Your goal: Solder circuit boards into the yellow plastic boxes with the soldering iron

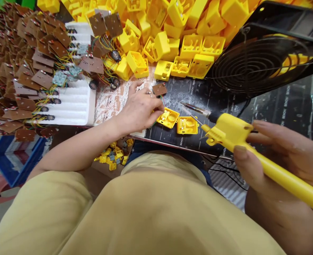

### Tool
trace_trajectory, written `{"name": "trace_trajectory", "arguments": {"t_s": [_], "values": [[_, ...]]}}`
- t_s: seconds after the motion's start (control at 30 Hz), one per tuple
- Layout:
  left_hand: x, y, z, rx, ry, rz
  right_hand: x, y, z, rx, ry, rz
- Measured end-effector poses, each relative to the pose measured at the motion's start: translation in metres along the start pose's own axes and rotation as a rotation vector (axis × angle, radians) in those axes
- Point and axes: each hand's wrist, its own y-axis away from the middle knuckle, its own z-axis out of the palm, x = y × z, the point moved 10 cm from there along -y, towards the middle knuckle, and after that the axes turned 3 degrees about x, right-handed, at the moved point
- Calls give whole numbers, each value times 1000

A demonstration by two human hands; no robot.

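My right hand point(280, 152) grips a yellow soldering iron point(233, 129), its thin metal tip and feed tube pointing left over the bench. My left hand point(143, 108) is closed, thumb and forefinger pinched together at the left edge of an open yellow plastic case point(169, 118). What lies between those fingertips is too small to make out. Just beyond them a small brown circuit board point(159, 89) lies with thin wires leading down toward that case. Another open yellow case point(187, 125) sits right beside it, below the iron's tip.
Yellow cases point(167, 46) are heaped along the back. At left, many brown boards point(21, 63) with wires and small round speakers pile around a white foam tray point(74, 102). A black fan point(262, 60) stands back right. A blue crate point(2, 156) is low at left.
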Motion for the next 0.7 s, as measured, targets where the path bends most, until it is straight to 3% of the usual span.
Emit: {"name": "trace_trajectory", "arguments": {"t_s": [0.27,0.43,0.6,0.7], "values": [[8,-8,0,20,-34,36,-35,1,18,-19,-66,-130],[17,-15,3,-41,-153,74,-45,-10,30,-65,-32,-185],[19,-18,3,-63,-138,111,-63,-23,27,-59,4,-340],[17,-20,2,-47,-85,104,-60,-27,22,-94,-32,-290]]}}
